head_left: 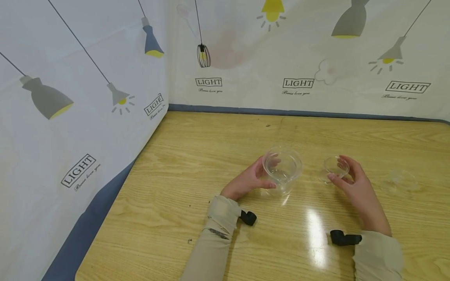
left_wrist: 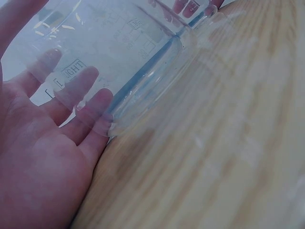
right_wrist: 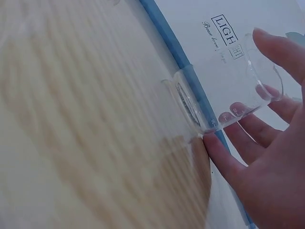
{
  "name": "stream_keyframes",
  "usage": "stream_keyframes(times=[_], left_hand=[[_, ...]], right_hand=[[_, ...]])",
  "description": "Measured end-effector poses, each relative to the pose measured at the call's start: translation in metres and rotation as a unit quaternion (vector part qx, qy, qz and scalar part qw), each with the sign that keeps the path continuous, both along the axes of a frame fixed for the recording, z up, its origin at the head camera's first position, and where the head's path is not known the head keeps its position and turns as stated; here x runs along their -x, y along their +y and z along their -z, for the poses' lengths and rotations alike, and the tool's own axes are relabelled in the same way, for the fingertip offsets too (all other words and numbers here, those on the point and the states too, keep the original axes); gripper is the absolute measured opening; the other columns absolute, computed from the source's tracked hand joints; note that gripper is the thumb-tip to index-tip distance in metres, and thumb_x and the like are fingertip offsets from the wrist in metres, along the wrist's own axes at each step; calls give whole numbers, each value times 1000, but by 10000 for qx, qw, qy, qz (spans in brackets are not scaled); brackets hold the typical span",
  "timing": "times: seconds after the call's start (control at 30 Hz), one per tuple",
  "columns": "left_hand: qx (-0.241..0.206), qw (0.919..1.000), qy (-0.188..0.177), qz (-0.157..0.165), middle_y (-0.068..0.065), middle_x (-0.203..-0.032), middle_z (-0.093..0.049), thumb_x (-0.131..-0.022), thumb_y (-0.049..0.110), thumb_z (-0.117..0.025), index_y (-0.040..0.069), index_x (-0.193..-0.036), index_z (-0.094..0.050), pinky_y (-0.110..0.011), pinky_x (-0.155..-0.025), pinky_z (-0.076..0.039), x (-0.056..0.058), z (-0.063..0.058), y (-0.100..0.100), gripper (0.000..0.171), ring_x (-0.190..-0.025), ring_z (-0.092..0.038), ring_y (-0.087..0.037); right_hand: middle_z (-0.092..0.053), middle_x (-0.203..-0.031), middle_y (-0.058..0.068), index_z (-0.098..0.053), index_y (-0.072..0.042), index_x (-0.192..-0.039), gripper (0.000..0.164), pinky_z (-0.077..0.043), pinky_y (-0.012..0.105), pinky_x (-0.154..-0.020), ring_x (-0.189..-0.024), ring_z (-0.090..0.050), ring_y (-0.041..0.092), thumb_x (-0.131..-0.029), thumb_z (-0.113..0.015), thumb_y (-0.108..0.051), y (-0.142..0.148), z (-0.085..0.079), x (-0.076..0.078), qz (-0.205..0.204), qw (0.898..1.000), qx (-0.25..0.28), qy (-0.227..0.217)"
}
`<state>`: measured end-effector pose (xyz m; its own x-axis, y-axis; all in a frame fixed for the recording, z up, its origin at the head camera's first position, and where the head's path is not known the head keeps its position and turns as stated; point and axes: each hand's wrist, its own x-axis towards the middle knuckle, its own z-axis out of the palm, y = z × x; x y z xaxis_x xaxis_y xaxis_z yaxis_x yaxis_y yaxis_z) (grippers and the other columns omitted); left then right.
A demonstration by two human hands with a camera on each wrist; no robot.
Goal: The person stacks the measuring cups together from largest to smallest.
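A large clear round container (head_left: pixel 282 171) with a wide rim stands on the wooden table, left of a small clear beaker (head_left: pixel 335 167). My left hand (head_left: pixel 251 175) holds the container by its left side, thumb in front and fingers behind. Through the container's clear wall (left_wrist: pixel 138 52), the left wrist view shows several of those fingers. My right hand (head_left: pixel 355 181) grips the small beaker from the right between thumb and fingers. Graduation marks show on the beaker (right_wrist: pixel 214 90) in the right wrist view, where its base is at or very near the tabletop.
Right of my right hand a clear shallow dish-like piece (head_left: pixel 400 181) lies on the table (head_left: pixel 197 156); its exact shape is hard to make out. White curtains (head_left: pixel 239 89) printed with lamps stand along the back and left edges. A black wrist mount (head_left: pixel 248 217) sits by each sleeve.
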<state>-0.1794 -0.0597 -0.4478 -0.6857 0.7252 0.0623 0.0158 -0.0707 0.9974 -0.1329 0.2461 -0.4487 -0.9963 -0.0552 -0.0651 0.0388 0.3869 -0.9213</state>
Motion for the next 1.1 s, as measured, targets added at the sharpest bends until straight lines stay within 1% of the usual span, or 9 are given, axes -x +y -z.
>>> stream_keyframes(times=[0.07, 0.1, 0.17, 0.23, 0.4, 0.57, 0.77, 0.97, 1.1], left_hand=[[-13, 10000, -12, -3, -9, -144, -25, -79, 4, -67, 30, -140, -18, -31, -102, -23, 0, 0, 0, 83, -133, -18, -25], [-19, 10000, -22, -1, -9, -144, -25, -79, 4, -67, 30, -140, -18, -31, -102, -23, 0, 0, 0, 83, -133, -17, -25], [-24, 10000, -27, 0, -9, -144, -26, -78, 4, -67, 29, -140, -18, -31, -102, -24, 0, 0, 0, 83, -133, -17, -25], [-36, 10000, -31, 3, -8, -144, -26, -79, 3, -66, 30, -141, -18, -30, -102, -23, 0, 0, 0, 83, -133, -17, -25], [-46, 10000, -19, 2, -7, -143, -26, -78, 3, -66, 30, -140, -18, -30, -102, -23, 0, 1, 1, 83, -133, -17, -25], [-15, 10000, -28, -26, -7, -143, -27, -78, 3, -67, 31, -140, -19, -32, -102, -23, 0, 1, 1, 83, -132, -18, -25], [25, 10000, -15, -28, -8, -144, -26, -78, 4, -67, 33, -140, -18, -32, -102, -23, 0, 0, 1, 84, -133, -18, -25], [66, 10000, -24, -51, -8, -144, -25, -78, 6, -68, 34, -139, -19, -32, -102, -22, 0, -1, 0, 83, -133, -18, -24], [62, 9999, -54, -62, -7, -144, -26, -78, 7, -68, 33, -139, -19, -31, -103, -22, -1, 0, 0, 83, -133, -18, -23]], right_hand=[[-21, -144, 12, -14, -23, -143, 68, -26, 35, -99, -129, -22, 28, -89, -54, -31, 0, 0, 0, 4, 9999, -94, 44], [-21, -144, 11, -14, -23, -143, 68, -28, 27, -96, -129, -23, 27, -89, -54, -31, 0, 1, 0, 10, 9999, -131, 56], [-21, -144, 11, -15, -23, -143, 68, -31, 13, -87, -128, -24, 28, -88, -55, -32, 0, 1, -1, 22, 9998, -202, 73], [-21, -144, 13, -15, -24, -143, 69, -33, 6, -76, -126, -27, 30, -88, -55, -33, 0, 2, -1, 47, 9997, -235, 38], [-18, -144, 16, -14, -26, -143, 71, -39, 9, -70, -115, -35, 37, -87, -56, -36, 0, 1, -3, 108, 9997, -187, -143], [-14, -146, 15, -13, -28, -143, 71, -40, 10, -69, -115, -34, 39, -87, -56, -36, -1, -1, -4, 98, 9997, -125, -198], [-17, -145, 13, -15, -31, -141, 72, -38, 7, -71, -117, -35, 34, -84, -58, -39, -4, -1, -3, 181, 9994, -76, -272], [-16, -145, 13, -14, -29, -142, 72, -39, 9, -71, -115, -37, 34, -85, -58, -38, -6, 0, -2, 79, 9996, -70, -257], [-17, -145, 14, -14, -26, -142, 72, -41, 11, -70, -109, -41, 27, -86, -57, -36, -8, 2, 0, -14, 9997, -142, -218]])
